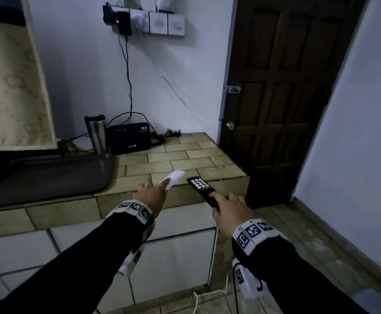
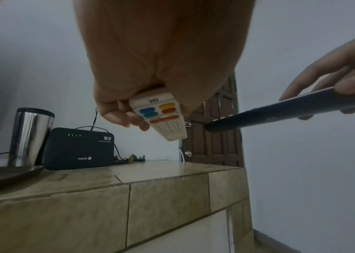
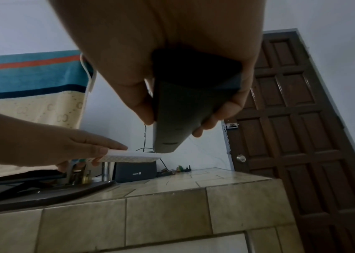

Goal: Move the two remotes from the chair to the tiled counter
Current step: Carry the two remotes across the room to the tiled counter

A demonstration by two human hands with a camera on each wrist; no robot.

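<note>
Counter (image 1: 185, 152), centre frame: tiled, no remote on it yet. Left hand (image 1: 149, 196), grip clenched on the white remote (image 1: 173, 176); right hand (image 1: 230, 211), grip clenched on the black remote (image 1: 202, 188). Both 2 remotes hang over the front edge. Step: placing. Next: lower flat, then release.

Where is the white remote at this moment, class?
In the head view the white remote is held in the left hand above the front edge of the tiled counter, just left of the black remote in the right hand.
</note>
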